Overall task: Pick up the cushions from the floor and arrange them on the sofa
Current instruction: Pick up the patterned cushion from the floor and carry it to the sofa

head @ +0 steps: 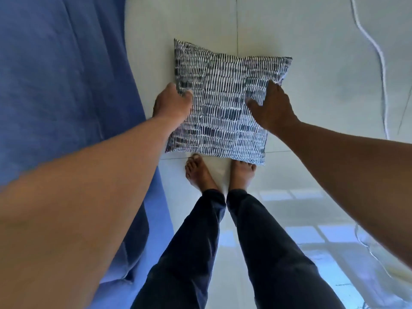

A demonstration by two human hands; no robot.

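Bare forearms reach down: left hand [172,103] and right hand [270,108] curl their fingers over opposite edges of the square navy-and-white dashed fabric cushion [223,103], above pale floor tiles [312,63], beside the blue fabric sofa [62,85].

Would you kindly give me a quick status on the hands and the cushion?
Left hand and right hand gripping opposite edges of patterned cushion. Cushion low over floor, in front of feet. Blue sofa to the left. Path clear.

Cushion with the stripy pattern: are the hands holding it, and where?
Yes. The left hand grips the cushion at its left edge and the right hand at its right edge.
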